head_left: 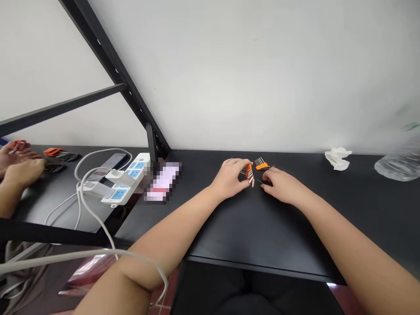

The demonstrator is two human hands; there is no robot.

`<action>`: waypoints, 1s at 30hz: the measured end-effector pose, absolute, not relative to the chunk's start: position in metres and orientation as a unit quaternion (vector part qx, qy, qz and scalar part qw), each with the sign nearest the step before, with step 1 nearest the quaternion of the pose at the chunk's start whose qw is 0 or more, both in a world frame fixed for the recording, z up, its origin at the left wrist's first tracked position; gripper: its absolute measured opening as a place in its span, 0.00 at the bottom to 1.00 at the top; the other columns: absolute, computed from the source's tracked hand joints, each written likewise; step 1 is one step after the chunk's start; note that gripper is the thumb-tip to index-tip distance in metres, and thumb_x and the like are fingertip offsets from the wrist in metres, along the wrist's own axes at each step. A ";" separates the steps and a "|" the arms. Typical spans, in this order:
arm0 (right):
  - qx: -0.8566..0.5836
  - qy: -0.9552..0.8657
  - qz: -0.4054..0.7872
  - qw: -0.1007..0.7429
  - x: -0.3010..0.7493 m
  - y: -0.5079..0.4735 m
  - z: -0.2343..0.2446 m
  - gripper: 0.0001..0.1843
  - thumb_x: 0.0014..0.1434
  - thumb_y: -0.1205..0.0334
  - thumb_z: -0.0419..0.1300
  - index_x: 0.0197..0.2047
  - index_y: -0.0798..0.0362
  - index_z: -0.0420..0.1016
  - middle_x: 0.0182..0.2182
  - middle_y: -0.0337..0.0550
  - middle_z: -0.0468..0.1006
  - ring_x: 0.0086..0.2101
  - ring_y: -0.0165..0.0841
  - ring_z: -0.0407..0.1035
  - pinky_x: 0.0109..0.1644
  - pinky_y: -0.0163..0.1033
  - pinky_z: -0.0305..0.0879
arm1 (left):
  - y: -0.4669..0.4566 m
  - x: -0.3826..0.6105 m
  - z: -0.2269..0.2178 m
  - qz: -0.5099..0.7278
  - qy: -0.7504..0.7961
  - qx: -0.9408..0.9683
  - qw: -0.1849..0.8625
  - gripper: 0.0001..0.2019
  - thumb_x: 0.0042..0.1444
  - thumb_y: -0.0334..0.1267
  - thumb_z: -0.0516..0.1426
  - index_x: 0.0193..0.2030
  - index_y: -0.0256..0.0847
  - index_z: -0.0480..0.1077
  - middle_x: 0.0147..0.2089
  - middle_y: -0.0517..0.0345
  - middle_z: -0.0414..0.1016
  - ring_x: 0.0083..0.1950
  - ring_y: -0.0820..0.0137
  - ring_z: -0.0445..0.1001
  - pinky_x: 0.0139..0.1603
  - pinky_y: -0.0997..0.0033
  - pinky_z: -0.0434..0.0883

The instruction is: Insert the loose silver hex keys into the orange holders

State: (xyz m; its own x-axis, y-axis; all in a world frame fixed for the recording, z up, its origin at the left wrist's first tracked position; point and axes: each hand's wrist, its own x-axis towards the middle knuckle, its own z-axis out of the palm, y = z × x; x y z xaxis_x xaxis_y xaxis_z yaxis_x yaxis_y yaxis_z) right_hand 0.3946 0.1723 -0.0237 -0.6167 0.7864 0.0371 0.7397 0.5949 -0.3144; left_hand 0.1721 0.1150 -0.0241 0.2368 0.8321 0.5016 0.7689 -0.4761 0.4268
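My left hand (pixel 231 177) is closed around an orange holder (pixel 249 169) from which several short metal rods, like hex keys, stick out. My right hand (pixel 280 184) is just to the right, its thumb and fingers pinched on a thin dark metal rod (pixel 259 181) that points toward the left hand. A second orange holder (pixel 261 166) lies on the black table just behind my hands, several thin rods standing out of its far side. The fingers of my right hand are partly hidden, and I cannot make out the rod's far end.
A white power strip (pixel 134 175) with plugged-in chargers and looping white cables (pixel 78 188) lies to the left, beside a blurred-out phone (pixel 163 181). Crumpled tissue (pixel 338 158) and clear plastic (pixel 398 162) lie right. Another person's hands (pixel 24 166) work at far left near orange-and-black tools (pixel 61 153).
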 end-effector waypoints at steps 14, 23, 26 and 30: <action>-0.348 -0.858 0.259 0.276 0.392 0.160 -0.008 0.01 0.56 0.65 0.58 0.34 0.50 0.69 0.28 0.36 0.75 0.28 0.28 0.67 0.35 0.34 0.62 | 0.115 0.171 -0.019 0.304 0.516 0.799 0.046 0.22 0.53 0.36 0.65 0.55 0.46 0.70 0.52 0.58 0.79 0.54 0.62 0.75 0.65 0.55 0.65; -0.325 -0.868 0.239 0.291 0.389 0.162 -0.011 0.03 0.59 0.65 0.56 0.34 0.51 0.71 0.28 0.39 0.75 0.27 0.29 0.66 0.35 0.35 0.61 | 0.113 0.175 -0.017 0.281 0.522 0.804 0.049 0.21 0.54 0.37 0.65 0.56 0.47 0.70 0.50 0.58 0.80 0.55 0.61 0.75 0.65 0.54 0.63; -0.325 -0.875 0.222 0.282 0.390 0.161 -0.011 0.04 0.60 0.65 0.56 0.34 0.51 0.71 0.29 0.39 0.74 0.28 0.30 0.66 0.35 0.36 0.60 | 0.113 0.175 -0.017 0.276 0.521 0.806 0.048 0.21 0.54 0.37 0.64 0.55 0.47 0.70 0.50 0.58 0.80 0.55 0.61 0.74 0.65 0.54 0.63; -0.333 -0.888 0.178 0.263 0.391 0.160 -0.009 0.05 0.62 0.65 0.55 0.34 0.52 0.71 0.30 0.40 0.74 0.29 0.30 0.66 0.34 0.36 0.59 | 0.114 0.174 -0.018 0.269 0.523 0.808 0.040 0.22 0.53 0.36 0.64 0.56 0.47 0.71 0.48 0.58 0.80 0.54 0.61 0.74 0.63 0.54 0.64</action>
